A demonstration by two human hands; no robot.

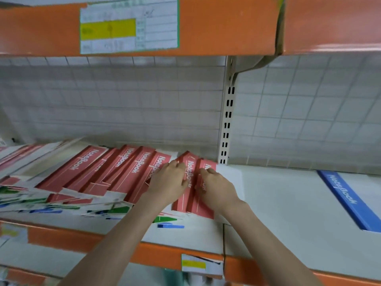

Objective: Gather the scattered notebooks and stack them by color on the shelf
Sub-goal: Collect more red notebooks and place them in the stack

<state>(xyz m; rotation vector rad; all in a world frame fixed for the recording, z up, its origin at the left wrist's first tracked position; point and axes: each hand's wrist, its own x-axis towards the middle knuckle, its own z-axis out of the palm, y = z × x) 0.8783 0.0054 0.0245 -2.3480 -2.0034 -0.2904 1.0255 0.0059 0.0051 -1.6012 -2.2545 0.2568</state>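
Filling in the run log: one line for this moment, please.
left hand: on red notebooks | right hand: on same | blue notebook: apart, right shelf bay

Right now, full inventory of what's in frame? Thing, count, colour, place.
red notebooks: several, exact count unclear, red and white, overlapping in a fanned row on the left bay of the shelf
two rightmost red notebooks: 2, red, right end of that row, under the hands
green and blue notebooks: several, only edges show, under the red ones near the shelf front
blue notebook: 1, blue and white, flat on the right bay
shelf: 1, white deck with orange front edge
upper shelf label: 1, white with a yellow block, on the orange rail above
lower price label: 1, white and yellow, on the front edge
slotted upright: 1, cream, between the bays
left hand: 1, on the red notebooks
right hand: 1, on the rightmost red notebook
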